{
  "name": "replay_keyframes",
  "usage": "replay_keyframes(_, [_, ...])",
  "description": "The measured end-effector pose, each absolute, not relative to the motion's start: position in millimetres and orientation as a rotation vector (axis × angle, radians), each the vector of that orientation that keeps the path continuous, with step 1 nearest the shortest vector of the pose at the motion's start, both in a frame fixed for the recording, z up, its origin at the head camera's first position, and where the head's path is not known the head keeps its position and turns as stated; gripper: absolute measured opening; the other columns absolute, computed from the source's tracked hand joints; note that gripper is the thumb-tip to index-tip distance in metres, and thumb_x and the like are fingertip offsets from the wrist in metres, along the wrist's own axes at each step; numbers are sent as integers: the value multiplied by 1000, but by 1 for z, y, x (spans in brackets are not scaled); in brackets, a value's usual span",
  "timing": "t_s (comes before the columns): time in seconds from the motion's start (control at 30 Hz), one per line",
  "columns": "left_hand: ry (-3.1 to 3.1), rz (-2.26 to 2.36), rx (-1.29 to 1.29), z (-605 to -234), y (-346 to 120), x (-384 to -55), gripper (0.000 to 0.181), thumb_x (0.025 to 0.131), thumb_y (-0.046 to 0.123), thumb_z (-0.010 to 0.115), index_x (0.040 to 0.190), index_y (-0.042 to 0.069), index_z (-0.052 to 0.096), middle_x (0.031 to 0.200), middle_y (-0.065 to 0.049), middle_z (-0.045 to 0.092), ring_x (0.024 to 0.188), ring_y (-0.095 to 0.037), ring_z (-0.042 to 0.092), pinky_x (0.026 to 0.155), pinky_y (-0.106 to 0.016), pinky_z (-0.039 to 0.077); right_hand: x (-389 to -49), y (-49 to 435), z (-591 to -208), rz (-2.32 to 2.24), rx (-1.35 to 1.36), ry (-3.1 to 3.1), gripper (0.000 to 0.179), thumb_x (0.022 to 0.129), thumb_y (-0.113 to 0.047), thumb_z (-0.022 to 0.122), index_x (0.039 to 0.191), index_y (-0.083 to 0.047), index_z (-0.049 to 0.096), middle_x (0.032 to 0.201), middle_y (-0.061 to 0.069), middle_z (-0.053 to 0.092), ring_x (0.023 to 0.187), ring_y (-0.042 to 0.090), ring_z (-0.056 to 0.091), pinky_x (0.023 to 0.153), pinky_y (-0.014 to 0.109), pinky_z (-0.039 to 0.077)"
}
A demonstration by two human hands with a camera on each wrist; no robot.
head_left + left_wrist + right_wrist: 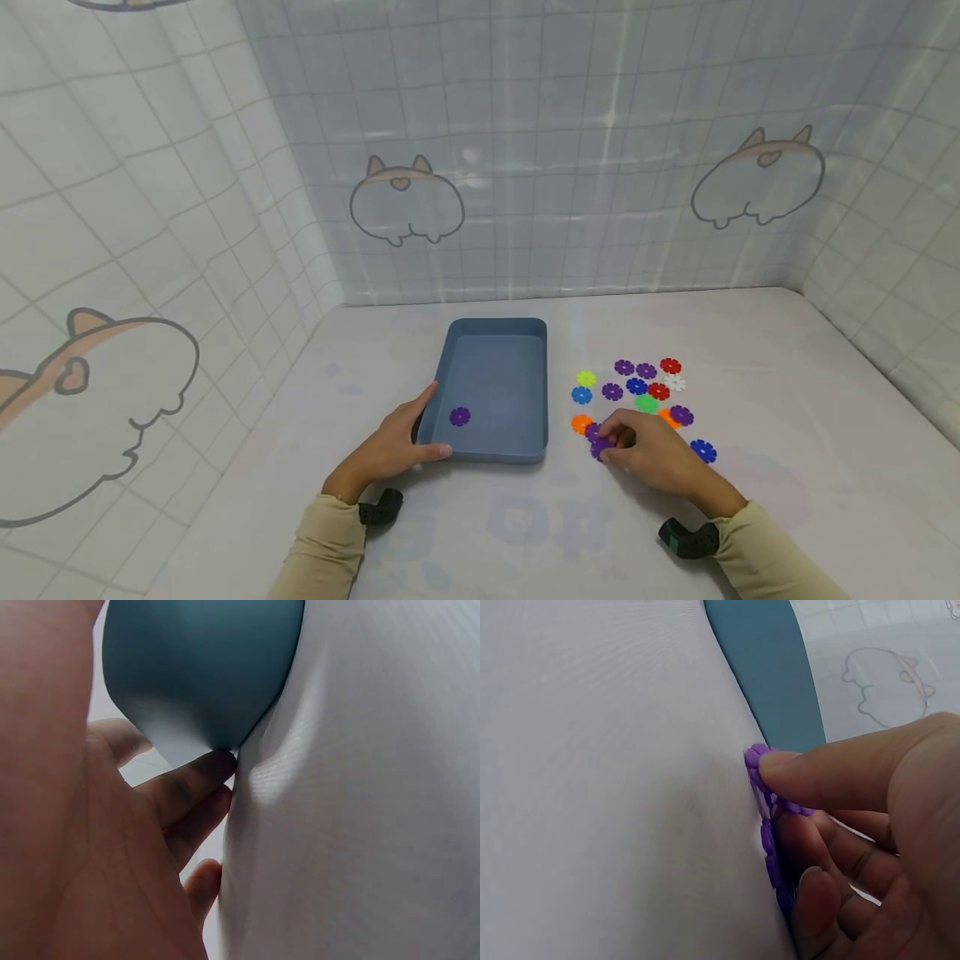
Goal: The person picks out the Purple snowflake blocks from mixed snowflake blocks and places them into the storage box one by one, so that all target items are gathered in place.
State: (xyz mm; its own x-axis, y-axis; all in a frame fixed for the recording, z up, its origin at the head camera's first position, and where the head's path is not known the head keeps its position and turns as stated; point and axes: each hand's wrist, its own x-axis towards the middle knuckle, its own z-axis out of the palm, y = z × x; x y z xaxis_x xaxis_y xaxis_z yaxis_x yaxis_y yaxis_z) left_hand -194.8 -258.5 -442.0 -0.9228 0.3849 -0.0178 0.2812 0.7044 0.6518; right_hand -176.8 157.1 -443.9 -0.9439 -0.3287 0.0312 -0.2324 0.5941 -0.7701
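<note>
White tile-patterned sheeting (577, 242), printed with cartoon corgi rumps (407, 208), fills the upper frame, and a pale tabletop (480, 542) spreads below it. Near the centre of the frame lies a blue-grey rectangular tray (498, 375), with one purple snowflake disc (460, 417) flat in its lower left part. At that corner the left hand (390, 446) is spread, fingers fairly straight along the side, thumb against the near wall. Lower right of centre, the right hand (656, 454) pinches a second purple disc (600, 450) between thumb and fingertips; the right wrist view shows this piece tilted, with another purple piece (772, 862) just below it. Around the right hand lie loose snowflake discs: a yellow-green disc (586, 379), light blue disc (581, 395) and orange disc (582, 424) nearest the tray, then a green disc (647, 403), red disc (671, 366) and white disc (677, 382) further right. Beige sleeves (318, 546) cover both forearms
</note>
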Motion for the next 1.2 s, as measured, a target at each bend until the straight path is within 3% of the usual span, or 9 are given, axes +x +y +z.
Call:
replay_keyframes(0.87, [2751,1033,517,-444,-259,-192,106,86,54,73,163,19,9,164,-14,20,148,-37,22,114,-62,22,-179,162,-441,-1399,-365,2767,19,93,-14,72,112,-12,71,95,-2,68,86,18,62,71,31,54])
replay_keyframes(1.2, [2742,1039,510,-441,-257,-193,106,85,54,74,163,21,9,164,-13,20,148,-35,21,115,-61,21,-180,165,-443,-1508,-316,2692,30,96,-18,70,125,-9,68,99,3,68,89,18,65,74,32,55])
